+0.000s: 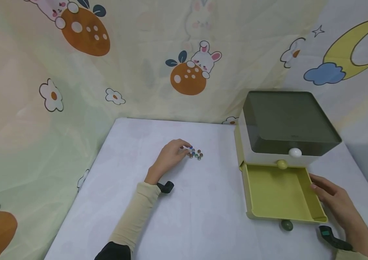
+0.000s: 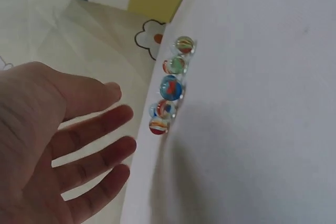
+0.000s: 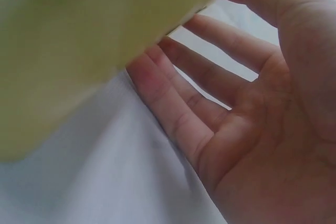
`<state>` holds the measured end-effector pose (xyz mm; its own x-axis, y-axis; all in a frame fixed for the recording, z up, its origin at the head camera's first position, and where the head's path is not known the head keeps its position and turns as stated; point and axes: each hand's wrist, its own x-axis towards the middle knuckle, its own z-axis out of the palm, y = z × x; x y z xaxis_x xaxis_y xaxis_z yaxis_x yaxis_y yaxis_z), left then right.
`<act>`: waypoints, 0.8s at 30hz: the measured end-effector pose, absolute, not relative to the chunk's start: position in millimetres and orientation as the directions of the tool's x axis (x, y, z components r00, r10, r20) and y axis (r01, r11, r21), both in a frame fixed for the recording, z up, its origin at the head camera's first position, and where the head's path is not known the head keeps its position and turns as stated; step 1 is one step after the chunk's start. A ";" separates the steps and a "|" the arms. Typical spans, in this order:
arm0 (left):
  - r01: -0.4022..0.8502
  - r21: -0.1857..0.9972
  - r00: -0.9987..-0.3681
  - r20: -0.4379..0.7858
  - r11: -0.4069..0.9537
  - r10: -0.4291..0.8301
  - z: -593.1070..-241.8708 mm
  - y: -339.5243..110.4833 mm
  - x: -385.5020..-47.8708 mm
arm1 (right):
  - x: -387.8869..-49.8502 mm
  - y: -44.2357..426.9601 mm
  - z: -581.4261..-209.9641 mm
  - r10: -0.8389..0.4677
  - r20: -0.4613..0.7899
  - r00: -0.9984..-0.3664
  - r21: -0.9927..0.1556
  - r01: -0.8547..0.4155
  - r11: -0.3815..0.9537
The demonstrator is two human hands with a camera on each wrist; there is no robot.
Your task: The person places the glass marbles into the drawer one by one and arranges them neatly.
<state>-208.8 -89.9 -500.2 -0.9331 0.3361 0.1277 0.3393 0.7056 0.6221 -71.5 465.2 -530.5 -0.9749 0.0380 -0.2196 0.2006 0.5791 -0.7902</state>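
Note:
Several glass marbles [image 1: 196, 154] lie in a small cluster on the white table; the left wrist view shows them as a row of marbles [image 2: 170, 87]. My left hand [image 1: 172, 154] is at the cluster's left side, its fingers [image 2: 100, 158] relaxed and apart, holding nothing visible. A pulled-out yellow-green drawer [image 1: 278, 191] of the box stands at the right. Against the drawer's right side rests my right hand [image 1: 337, 200]; in the right wrist view its extended fingers [image 3: 210, 77] reach under or behind the drawer's wall [image 3: 63, 51].
The box has a dark green top [image 1: 291, 115], a white knob [image 1: 295, 152] and a yellow knob [image 1: 282, 164]. A green knob [image 1: 286, 225] sticks out below the drawer's front. A patterned cloth [image 1: 138, 72] hangs behind the table.

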 end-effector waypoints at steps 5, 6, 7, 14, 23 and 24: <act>0.340 0.514 -0.937 0.114 0.788 0.330 -504.7 -92.5 -211.9 | -71.8 463.9 -533.1 0.053 -0.257 -0.965 -0.770 0.238 0.592; 0.343 0.493 -0.936 0.111 0.800 0.333 -505.7 -92.9 -212.6 | -71.9 464.0 -533.6 0.057 -0.266 -0.962 -0.764 0.246 0.596; 0.346 0.475 -0.936 0.110 0.809 0.336 -506.8 -93.2 -213.2 | -72.0 464.0 -534.2 0.061 -0.275 -0.959 -0.759 0.256 0.599; 0.387 0.372 -0.922 0.135 0.844 0.363 -514.8 -95.4 -214.9 | -73.1 463.6 -535.3 0.070 -0.302 -0.951 -0.747 0.281 0.603; 0.399 0.307 -0.915 0.190 0.864 0.356 -521.1 -92.8 -217.0 | -72.6 462.4 -534.8 0.061 -0.293 -0.954 -0.761 0.272 0.589; 0.401 0.305 -0.914 0.197 0.864 0.355 -521.5 -92.6 -217.3 | -72.7 462.3 -534.9 0.059 -0.290 -0.955 -0.765 0.268 0.586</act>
<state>-217.3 -92.6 -521.5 -0.9140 0.3548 0.1969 0.4010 0.8639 0.3047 -72.7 462.3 -534.9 -0.9552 0.0589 -0.2901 0.2684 0.5859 -0.7646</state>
